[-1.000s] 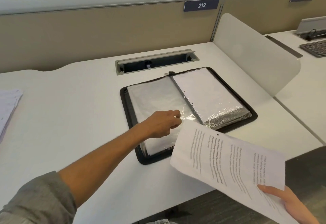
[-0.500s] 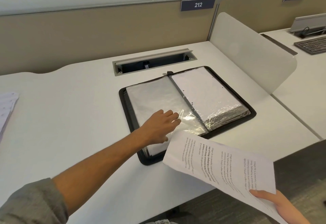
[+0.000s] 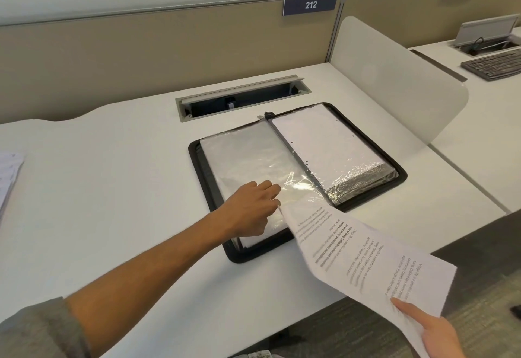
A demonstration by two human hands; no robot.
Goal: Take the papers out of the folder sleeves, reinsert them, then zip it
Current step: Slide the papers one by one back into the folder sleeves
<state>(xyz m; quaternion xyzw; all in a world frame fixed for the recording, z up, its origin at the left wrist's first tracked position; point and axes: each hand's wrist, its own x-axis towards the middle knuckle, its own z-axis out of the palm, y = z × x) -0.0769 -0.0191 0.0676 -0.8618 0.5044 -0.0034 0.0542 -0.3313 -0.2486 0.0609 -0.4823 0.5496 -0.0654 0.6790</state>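
Folder (image 3: 296,177) lying unzipped on the desk (image 3: 112,188); our left hand (image 3: 251,211) is pressing flat on a sleeve (image 3: 253,160) while our right hand (image 3: 434,335) is pinching the paper (image 3: 366,259), reinserting it; zipping is remaining

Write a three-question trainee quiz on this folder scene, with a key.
1. True or false: the folder lies open on the desk.
2. Which hand holds the printed sheet by its near corner? A) left hand B) right hand C) neither
3. Fill in: the left hand rests on the clear plastic ____ on the folder's left side.

Key:
1. True; both halves lie flat, zip undone.
2. B; the right hand pinches the near corner, while the far corner reaches the sleeve beside the left hand.
3. Sleeve.
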